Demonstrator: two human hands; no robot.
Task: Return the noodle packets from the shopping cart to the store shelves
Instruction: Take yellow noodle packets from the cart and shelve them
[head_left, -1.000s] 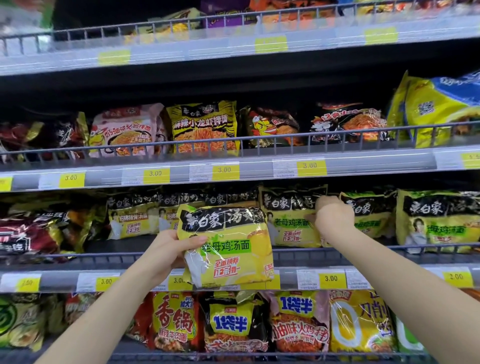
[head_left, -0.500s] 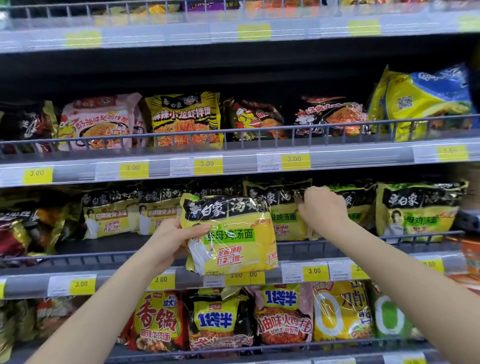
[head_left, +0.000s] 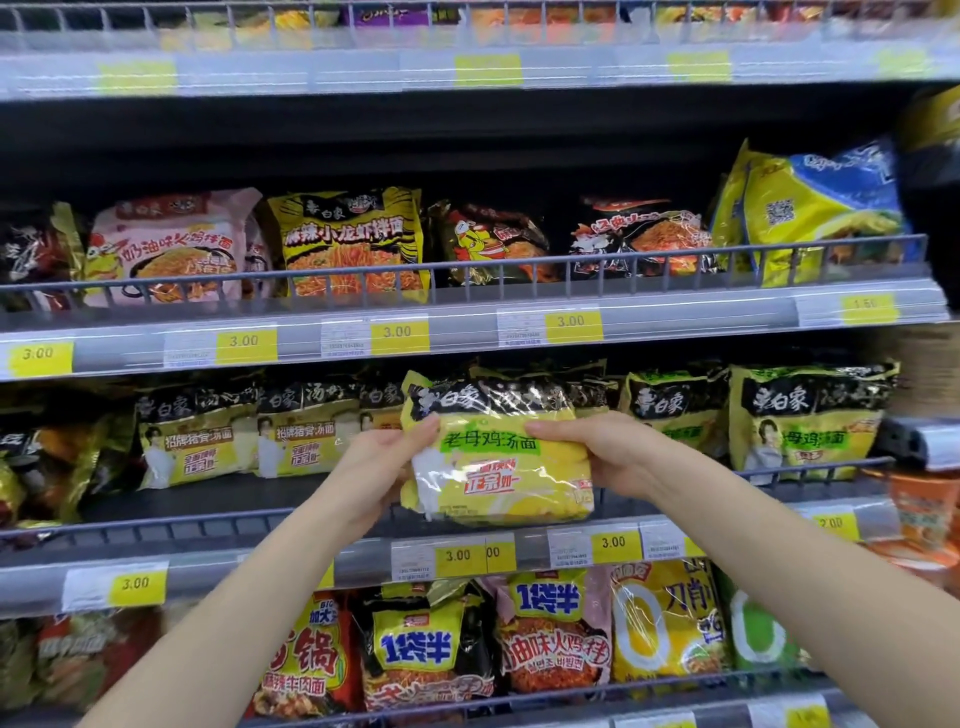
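**Both hands now steering noodle packet toward its shelf slot**

Moving off the shelved stock since a moment ago, the right hand (head_left: 618, 457) is now gripping the right edge of the yellow noodle packet (head_left: 498, 457), which is itself sitting higher and closer to the middle shelf (head_left: 182, 525) than before. That shelf, running behind and to both sides of the hands, is carrying a row of matching yellow-and-black packets (head_left: 805, 421) to the right of the right hand and similar ones (head_left: 197, 436) to the left of the left hand, which is likely why the packet is being brought here: the green label matches. Its front is facing outward and its black band is up, probably so it lines up with its neighbours. A wire rail (head_left: 831, 467) is edging the shelf just below the hands, so the packet is being held above it, seemingly to clear it on the way in. The left hand (head_left: 374, 462) is pinching the packet's left edge, thumb on the front and fingers behind; the right thumb is lying across the front too. Yellow price tags (head_left: 613, 543) are lining the strip beneath the hands.
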